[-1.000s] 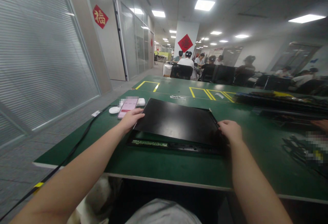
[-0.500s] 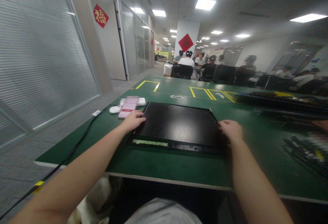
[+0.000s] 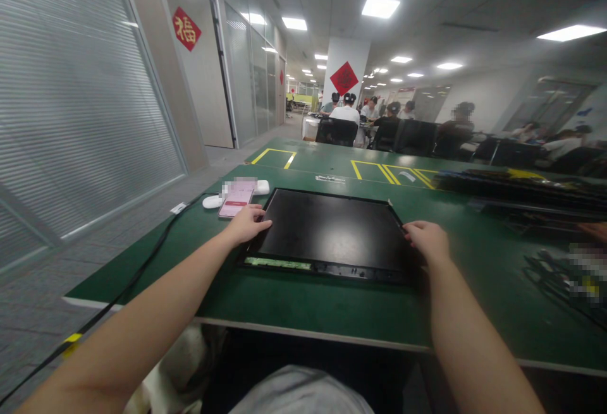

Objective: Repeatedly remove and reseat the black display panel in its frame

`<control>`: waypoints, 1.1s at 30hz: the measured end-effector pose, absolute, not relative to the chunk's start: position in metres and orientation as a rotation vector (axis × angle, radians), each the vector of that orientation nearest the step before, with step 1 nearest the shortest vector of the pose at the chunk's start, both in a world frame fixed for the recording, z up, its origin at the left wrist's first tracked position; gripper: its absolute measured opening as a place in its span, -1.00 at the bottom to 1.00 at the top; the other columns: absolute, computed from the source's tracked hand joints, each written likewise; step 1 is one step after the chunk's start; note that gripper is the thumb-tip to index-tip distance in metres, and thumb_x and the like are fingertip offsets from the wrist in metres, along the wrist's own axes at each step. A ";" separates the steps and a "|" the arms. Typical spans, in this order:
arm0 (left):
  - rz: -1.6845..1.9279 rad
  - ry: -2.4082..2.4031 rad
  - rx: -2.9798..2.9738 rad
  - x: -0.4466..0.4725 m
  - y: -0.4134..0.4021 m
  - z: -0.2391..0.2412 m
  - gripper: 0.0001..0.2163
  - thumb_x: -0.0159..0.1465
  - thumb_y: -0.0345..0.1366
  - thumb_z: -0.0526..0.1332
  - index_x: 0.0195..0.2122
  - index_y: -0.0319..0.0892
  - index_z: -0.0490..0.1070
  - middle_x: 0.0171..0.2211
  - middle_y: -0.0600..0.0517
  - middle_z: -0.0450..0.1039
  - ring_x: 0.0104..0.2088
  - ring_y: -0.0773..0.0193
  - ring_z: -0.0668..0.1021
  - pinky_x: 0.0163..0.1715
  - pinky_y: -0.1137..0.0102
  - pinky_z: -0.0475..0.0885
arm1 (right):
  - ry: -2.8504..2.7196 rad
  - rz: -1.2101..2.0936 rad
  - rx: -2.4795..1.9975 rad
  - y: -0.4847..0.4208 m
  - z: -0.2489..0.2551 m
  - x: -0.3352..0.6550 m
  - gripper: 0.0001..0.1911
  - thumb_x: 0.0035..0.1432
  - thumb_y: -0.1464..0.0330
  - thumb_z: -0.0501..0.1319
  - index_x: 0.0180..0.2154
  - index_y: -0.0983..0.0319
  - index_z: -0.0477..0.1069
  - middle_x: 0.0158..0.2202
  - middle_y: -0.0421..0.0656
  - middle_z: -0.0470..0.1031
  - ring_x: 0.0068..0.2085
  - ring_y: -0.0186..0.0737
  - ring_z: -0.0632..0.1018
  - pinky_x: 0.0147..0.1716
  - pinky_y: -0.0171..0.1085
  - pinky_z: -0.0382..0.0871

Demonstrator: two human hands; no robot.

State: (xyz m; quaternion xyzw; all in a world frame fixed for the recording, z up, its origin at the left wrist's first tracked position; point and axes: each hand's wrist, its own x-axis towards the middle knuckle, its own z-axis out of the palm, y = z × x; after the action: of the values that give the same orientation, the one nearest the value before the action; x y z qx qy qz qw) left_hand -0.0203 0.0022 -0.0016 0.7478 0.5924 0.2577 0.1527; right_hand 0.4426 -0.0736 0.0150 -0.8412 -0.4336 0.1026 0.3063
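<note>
A black LCD screen panel (image 3: 332, 224) lies flat in front of me, with a dark frame around its edges. Along its near side runs a strip with a green circuit board (image 3: 278, 263) at the left. My left hand (image 3: 246, 224) grips the panel's left edge, the thumb resting over the border and the fingers on the outer side. At the opposite edge, my right hand (image 3: 427, 238) pinches the frame between thumb and fingers; its fingertips are partly hidden.
The green table (image 3: 294, 306) carries a pink-screened phone (image 3: 236, 202) beside white objects at the left. Stacked dark panels (image 3: 516, 186) and tangled cables (image 3: 559, 281) lie at the right, near another person's hand (image 3: 594, 231). A black strap (image 3: 147, 262) crosses the left edge.
My left thumb has shifted slightly to the right over the panel's border. The panel and my right hand look nearly unchanged.
</note>
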 end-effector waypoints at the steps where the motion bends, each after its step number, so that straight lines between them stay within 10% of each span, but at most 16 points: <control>1: 0.739 1.700 2.151 -0.021 0.002 -0.002 -0.60 0.11 -0.03 0.29 -0.15 -0.21 0.64 0.14 -0.19 0.46 0.14 -0.11 0.49 0.15 0.18 0.38 | -1.146 0.271 -2.226 -0.074 0.015 0.442 -0.74 0.07 0.24 0.18 -0.30 0.15 0.62 -0.43 -0.15 0.62 -0.45 -0.19 0.57 -0.38 -0.23 0.34; 28: 0.682 1.697 2.218 -0.018 -0.001 0.002 -0.66 0.10 -0.13 0.29 -0.17 -0.21 0.62 0.16 -0.20 0.44 0.16 -0.14 0.48 0.19 0.15 0.35 | -1.157 0.263 -2.203 -0.074 0.015 0.443 -0.72 0.04 0.24 0.17 -0.30 0.17 0.62 -0.43 -0.12 0.62 -0.48 -0.19 0.56 -0.39 -0.24 0.36; 33: 0.755 1.637 2.250 -0.016 -0.004 0.002 -0.43 0.08 -0.09 0.29 0.12 -0.22 0.46 0.24 -0.21 0.32 0.24 -0.12 0.40 0.24 0.11 0.28 | -1.142 0.247 -2.229 -0.072 0.013 0.443 -0.71 0.03 0.24 0.17 -0.30 0.18 0.62 -0.45 -0.10 0.61 -0.44 -0.15 0.57 -0.39 -0.23 0.36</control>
State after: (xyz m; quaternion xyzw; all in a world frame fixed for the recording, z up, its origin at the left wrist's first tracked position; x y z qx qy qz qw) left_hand -0.0164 -0.0037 0.0016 0.7739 0.5629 0.2598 0.1289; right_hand 0.4432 -0.0721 0.0135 -0.8428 -0.4319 0.0933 0.3073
